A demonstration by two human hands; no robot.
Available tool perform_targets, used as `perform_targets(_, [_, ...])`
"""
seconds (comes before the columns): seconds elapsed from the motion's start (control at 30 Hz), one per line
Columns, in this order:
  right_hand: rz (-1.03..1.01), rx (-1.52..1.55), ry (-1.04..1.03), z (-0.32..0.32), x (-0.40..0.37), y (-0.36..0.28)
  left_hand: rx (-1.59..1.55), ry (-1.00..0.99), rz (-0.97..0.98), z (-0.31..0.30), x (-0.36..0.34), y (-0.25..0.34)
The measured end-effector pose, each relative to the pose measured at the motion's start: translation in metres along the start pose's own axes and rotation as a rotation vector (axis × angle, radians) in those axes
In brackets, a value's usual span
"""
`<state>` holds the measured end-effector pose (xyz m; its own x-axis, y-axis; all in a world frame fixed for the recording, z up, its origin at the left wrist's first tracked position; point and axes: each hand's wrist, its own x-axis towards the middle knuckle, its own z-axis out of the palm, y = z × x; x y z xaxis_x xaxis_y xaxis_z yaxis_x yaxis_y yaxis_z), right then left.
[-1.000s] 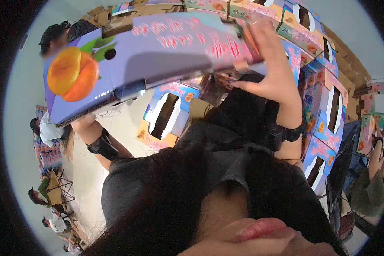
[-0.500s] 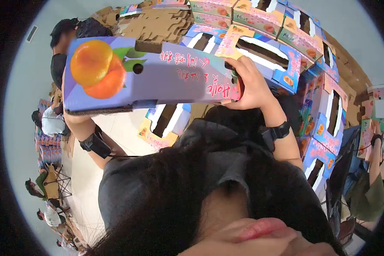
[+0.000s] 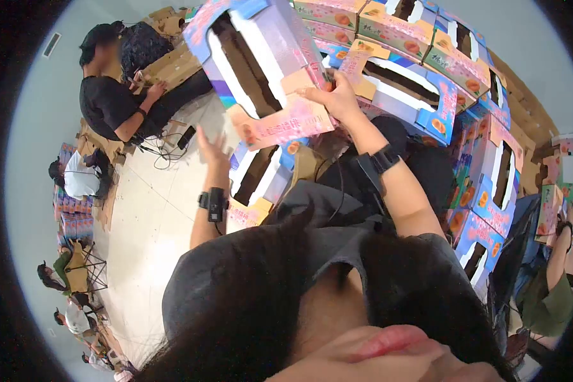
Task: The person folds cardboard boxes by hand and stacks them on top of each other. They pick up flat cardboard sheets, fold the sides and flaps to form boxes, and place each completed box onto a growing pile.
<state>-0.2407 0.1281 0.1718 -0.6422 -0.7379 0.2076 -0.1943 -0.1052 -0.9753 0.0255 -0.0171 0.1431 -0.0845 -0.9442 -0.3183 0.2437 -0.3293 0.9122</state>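
Left of the peach-print carton [image 3: 281, 56], held aloft: one seated co-worker in black [image 3: 108, 105], then one left hand [image 3: 213, 149], open, just beside it. Behind it: one partly hidden carton [image 3: 275, 173]. Gripping its right side: one right hand [image 3: 341, 99]. Farther right, near: one handle-slotted carton [image 3: 398, 107].

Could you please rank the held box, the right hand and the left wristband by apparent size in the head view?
1. Held box, clearly the largest.
2. Right hand, partly hidden by the box edge.
3. Left wristband, the smallest.
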Motion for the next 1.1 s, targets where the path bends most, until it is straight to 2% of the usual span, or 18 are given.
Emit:
perform_targets(0.03, [0.154, 0.212, -0.04, 0.009, 0.005, 0.013, -0.084, 0.037, -0.055, -0.021, 0.035, -0.043])
perform_targets(0.07, [0.308, 0.425, -0.078, 0.016, 0.009, 0.02, -0.225, -0.025, -0.279, -0.023, 0.021, -0.056])
perform_targets(0.1, [0.399, 0.524, -0.094, 0.021, 0.004, 0.016, -0.292, -0.016, -0.332, -0.016, 0.011, -0.063])
perform_targets(0.2, [0.513, 0.77, -0.126, 0.035, -0.003, 0.044, -0.413, -0.039, -0.468, 0.01, -0.021, -0.061])
perform_targets(0.23, [0.521, 0.776, -0.157, 0.037, -0.007, 0.05, -0.372, -0.057, -0.409, 0.013, -0.019, -0.064])
perform_targets(0.3, [0.587, 0.824, -0.092, 0.042, -0.016, 0.063, -0.298, -0.094, -0.279, 0.022, -0.009, -0.066])
perform_targets(0.43, [0.622, 0.864, -0.039, 0.054, -0.021, 0.08, -0.369, -0.17, -0.238, 0.036, 0.005, -0.068])
perform_targets(0.47, [0.619, 0.871, -0.026, 0.058, -0.019, 0.087, -0.307, -0.172, -0.192, 0.039, 0.01, -0.075])
perform_targets(0.57, [0.617, 0.846, 0.0, 0.061, -0.007, 0.109, -0.147, -0.157, -0.06, 0.046, 0.037, -0.111])
perform_targets(0.67, [0.554, 0.771, -0.007, 0.057, 0.005, 0.132, -0.012, -0.241, 0.021, 0.063, 0.048, -0.125])
perform_targets(0.8, [0.552, 0.588, 0.046, 0.055, 0.007, 0.136, -0.012, -0.263, -0.084, 0.073, 0.07, -0.137])
perform_targets(0.9, [0.569, 0.239, 0.119, 0.055, 0.009, 0.189, 0.053, -0.211, 0.033, 0.078, 0.091, -0.173])
perform_targets(1.0, [0.575, -0.102, 0.067, 0.042, 0.002, 0.112, 0.106, -0.152, 0.041, 0.098, 0.065, -0.146])
perform_targets(1.1, [0.388, -0.176, -0.103, 0.041, -0.01, 0.113, 0.097, -0.154, 0.025, 0.102, 0.076, -0.162])
